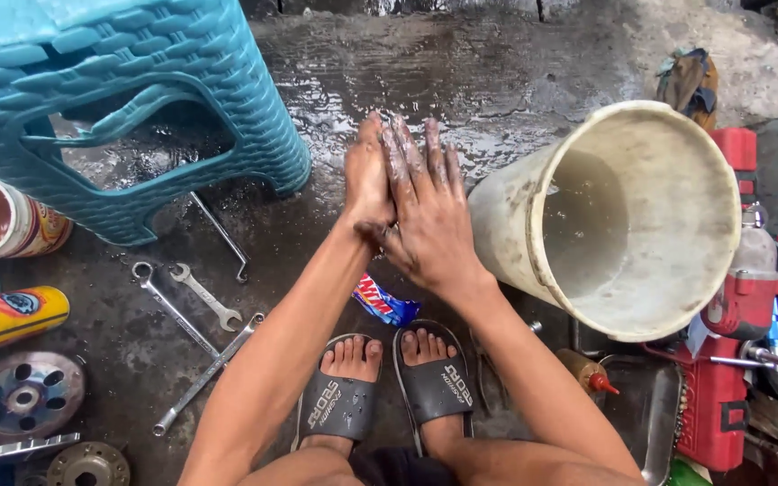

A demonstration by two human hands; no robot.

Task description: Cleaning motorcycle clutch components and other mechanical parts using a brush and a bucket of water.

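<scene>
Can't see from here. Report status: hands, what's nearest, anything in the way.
Left hand and right hand pressed palm to palm, grimy, holding nothing. Tilted white bucket just right of them. Spanners and blue stool to the left; nothing between.

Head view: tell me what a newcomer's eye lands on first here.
The two grimy, wet hands pressed together at centre, left hand against right hand, above a wet concrete floor. To their right a large dirty white bucket lies tipped, with murky water inside. At upper left stands a teal woven-pattern plastic stool, with wrenches scattered below it.
</scene>
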